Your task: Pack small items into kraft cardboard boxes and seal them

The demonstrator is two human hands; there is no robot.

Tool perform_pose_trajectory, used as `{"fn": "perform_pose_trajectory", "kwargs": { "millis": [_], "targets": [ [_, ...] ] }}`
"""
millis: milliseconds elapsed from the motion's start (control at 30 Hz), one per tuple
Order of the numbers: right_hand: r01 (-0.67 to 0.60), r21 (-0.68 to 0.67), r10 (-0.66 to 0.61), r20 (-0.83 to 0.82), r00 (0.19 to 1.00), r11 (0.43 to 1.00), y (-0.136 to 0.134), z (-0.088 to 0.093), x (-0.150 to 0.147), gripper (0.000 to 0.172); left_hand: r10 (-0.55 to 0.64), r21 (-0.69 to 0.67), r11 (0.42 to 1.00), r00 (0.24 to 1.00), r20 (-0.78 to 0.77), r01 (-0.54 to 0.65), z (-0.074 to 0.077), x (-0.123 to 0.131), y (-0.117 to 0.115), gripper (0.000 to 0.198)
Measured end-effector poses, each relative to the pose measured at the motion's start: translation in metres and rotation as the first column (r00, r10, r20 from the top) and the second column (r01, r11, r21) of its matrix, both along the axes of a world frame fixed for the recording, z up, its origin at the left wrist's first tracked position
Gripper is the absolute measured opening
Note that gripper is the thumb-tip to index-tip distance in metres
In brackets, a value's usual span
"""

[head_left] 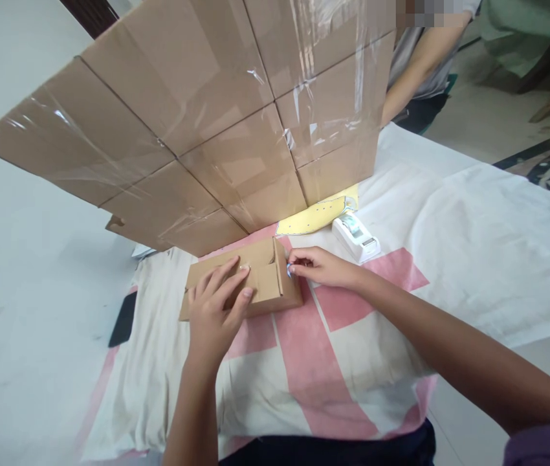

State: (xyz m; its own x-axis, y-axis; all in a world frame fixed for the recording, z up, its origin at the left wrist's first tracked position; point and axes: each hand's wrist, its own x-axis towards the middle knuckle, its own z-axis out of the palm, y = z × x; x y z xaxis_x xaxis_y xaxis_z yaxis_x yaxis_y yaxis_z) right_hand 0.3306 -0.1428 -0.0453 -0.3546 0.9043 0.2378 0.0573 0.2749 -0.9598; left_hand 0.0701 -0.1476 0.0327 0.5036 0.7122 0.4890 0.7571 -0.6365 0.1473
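Note:
A small closed cardboard box (263, 288) lies on the cloth-covered table in front of me. Across its lid my left hand (217, 294) lies with fingers spread, the fingertips beside a shiny bit of clear tape (244, 266). At the box's right end, my right hand (316, 265) is closed in a pinch on a small bluish piece of tape (289, 268), which is at or very near the end face. Just beyond that hand stands a white tape dispenser (356, 239) with a bluish roll in it.
A large upright panel of taped cardboard (236, 136) rises behind the box. At its foot lies a yellow dotted piece (316, 217). A dark phone-like slab (123, 320) is at the left edge of the cloth (450, 213). Another person's arm (420, 65) shows behind the panel.

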Motion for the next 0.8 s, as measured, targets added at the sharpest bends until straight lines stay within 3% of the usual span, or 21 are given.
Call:
{"fn": "perform_pose_trajectory", "kwargs": {
  "millis": [100,167,233,300,467,633,733,800],
  "targets": [
    [0.104,0.028,-0.104,-0.003,0.995,0.994,-0.001,0.002,-0.001,0.015,0.003,0.009,1.000,1.000,-0.001,-0.003,0.000,0.000,0.000,0.026],
    [0.178,0.070,-0.178,-0.008,0.984,0.981,-0.001,0.003,-0.002,0.029,0.002,0.013,1.000,1.000,-0.010,-0.001,0.000,-0.001,0.000,0.027],
    [0.151,0.094,-0.150,-0.015,0.989,0.984,0.001,0.000,-0.001,0.049,-0.001,0.015,1.000,1.000,-0.015,0.002,0.000,0.000,0.000,0.027],
    [0.063,0.087,-0.061,-0.029,0.998,0.994,0.004,-0.003,-0.001,0.057,-0.002,0.014,1.000,1.000,-0.018,0.002,0.000,0.000,-0.001,0.027],
    [-0.003,0.095,0.006,-0.034,0.999,0.995,0.008,-0.006,0.002,0.061,-0.016,0.015,1.000,1.000,-0.016,0.017,0.001,0.000,0.003,0.025],
    [-0.016,0.135,0.010,0.045,0.999,0.991,-0.004,0.009,0.001,0.056,-0.101,0.103,0.989,0.994,-0.044,0.105,-0.004,-0.013,0.011,0.023],
    [0.012,0.199,-0.045,0.164,0.985,0.980,-0.014,0.015,-0.007,0.059,-0.010,0.217,0.976,1.000,0.005,0.009,-0.014,-0.018,-0.004,0.029],
    [0.022,0.251,-0.091,0.268,0.959,0.968,-0.020,0.016,-0.015,0.066,0.035,0.165,0.985,0.993,0.114,-0.054,-0.024,-0.015,-0.022,0.041]
  ]
}}
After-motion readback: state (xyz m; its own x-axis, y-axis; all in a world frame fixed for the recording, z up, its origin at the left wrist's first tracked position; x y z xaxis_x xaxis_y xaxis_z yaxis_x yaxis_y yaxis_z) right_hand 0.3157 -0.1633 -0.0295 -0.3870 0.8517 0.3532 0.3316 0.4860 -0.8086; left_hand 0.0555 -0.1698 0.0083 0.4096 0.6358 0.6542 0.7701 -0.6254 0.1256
